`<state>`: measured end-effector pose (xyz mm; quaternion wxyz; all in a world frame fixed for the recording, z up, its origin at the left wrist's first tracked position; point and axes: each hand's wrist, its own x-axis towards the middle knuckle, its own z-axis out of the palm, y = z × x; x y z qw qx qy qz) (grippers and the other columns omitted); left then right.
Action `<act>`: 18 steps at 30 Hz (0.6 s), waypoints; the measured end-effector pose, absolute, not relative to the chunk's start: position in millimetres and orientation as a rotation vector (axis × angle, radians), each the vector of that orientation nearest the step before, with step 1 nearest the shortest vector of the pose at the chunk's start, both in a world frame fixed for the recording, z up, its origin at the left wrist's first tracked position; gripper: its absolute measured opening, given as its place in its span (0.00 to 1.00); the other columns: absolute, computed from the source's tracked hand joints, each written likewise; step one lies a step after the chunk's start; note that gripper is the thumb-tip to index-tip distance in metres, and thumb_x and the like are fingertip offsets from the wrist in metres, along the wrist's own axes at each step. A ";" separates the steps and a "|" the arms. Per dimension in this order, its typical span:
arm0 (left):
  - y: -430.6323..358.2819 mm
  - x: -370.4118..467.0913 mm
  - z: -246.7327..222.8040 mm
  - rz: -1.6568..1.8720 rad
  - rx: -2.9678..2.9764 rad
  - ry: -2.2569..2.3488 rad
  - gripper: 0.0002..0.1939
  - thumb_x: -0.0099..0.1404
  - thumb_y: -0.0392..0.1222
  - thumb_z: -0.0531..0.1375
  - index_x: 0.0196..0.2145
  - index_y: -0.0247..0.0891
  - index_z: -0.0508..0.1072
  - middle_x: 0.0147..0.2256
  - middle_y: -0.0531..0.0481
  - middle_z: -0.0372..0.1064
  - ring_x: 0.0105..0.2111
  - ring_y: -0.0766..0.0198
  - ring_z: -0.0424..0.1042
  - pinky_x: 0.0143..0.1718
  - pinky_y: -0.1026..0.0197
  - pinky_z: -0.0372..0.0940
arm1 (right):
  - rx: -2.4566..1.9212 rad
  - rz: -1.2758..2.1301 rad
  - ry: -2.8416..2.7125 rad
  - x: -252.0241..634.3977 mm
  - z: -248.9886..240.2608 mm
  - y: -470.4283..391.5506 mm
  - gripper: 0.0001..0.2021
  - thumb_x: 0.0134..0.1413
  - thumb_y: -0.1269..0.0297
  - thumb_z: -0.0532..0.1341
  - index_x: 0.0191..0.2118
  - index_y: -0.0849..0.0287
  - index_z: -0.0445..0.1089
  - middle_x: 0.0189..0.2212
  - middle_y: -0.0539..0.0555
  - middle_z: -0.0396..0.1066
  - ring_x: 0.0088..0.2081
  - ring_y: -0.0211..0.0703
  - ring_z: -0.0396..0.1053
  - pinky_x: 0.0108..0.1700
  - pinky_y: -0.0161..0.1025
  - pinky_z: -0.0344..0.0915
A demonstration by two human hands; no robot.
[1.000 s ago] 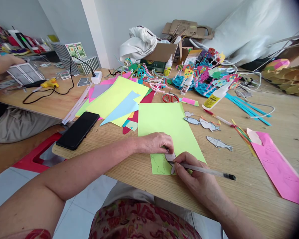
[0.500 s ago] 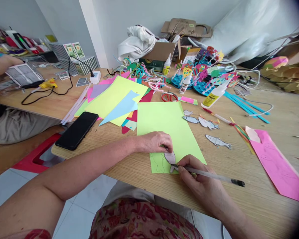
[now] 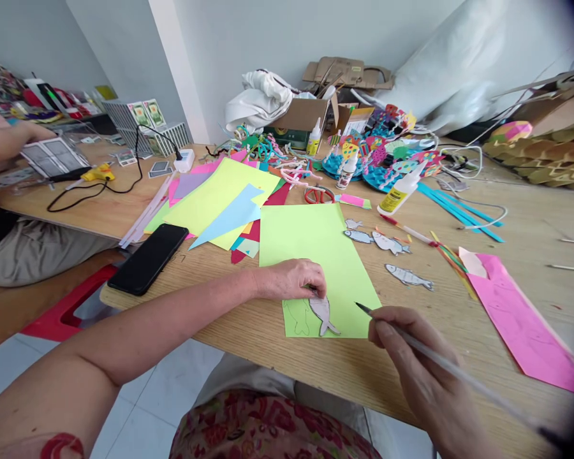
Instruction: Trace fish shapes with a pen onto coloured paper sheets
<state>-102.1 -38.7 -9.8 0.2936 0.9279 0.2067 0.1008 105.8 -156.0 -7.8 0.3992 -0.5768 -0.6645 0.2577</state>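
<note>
Has drawn pen [image 3: 459, 374] rightward off fish cut-out [image 3: 320, 312] since the earlier frame, exposing its tail. Grips pen in right hand [image 3: 421, 363], fingers closed, with tip above green sheet [image 3: 310, 236]. Pins fish cut-out on green sheet, near its near edge, with left hand [image 3: 294, 278], fingers curled closed over the upper end. Lies beside pencilled outline [image 3: 296, 317]. Shows bare counter [image 3: 249, 331] between green sheet and pink sheet [image 3: 521, 319], and toward phone [image 3: 149, 258]. Includes, farther off, 4 loose paper fish [image 3: 409, 276], then glue bottle [image 3: 402, 191].
</note>
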 end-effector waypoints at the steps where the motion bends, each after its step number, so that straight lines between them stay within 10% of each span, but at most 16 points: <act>1: -37.5 -101.6 -6.9 0.236 2.490 0.555 0.06 0.58 0.27 0.60 0.34 0.34 0.72 0.36 0.48 0.68 0.40 0.65 0.66 0.45 0.66 0.58 | -1.497 0.632 -1.693 106.6 -9.9 -159.2 0.07 0.55 0.59 0.54 0.35 0.54 0.67 0.22 0.49 0.70 0.26 0.39 0.68 0.24 0.31 0.60; 8: -29.6 -90.6 18.4 -0.112 2.668 0.505 0.18 0.56 0.34 0.63 0.45 0.32 0.67 0.42 0.44 0.62 0.44 0.60 0.62 0.47 0.63 0.56 | -1.538 0.469 -1.737 107.8 -18.4 -170.5 0.07 0.54 0.60 0.55 0.34 0.51 0.68 0.24 0.47 0.72 0.24 0.38 0.68 0.27 0.33 0.61; 18: -27.6 -71.6 30.2 -0.393 2.623 0.494 0.14 0.52 0.33 0.64 0.28 0.38 0.59 0.30 0.53 0.59 0.33 0.62 0.59 0.34 0.63 0.54 | -1.501 0.539 -1.760 106.5 -19.9 -165.9 0.09 0.56 0.61 0.52 0.35 0.52 0.69 0.26 0.48 0.74 0.26 0.39 0.71 0.28 0.33 0.63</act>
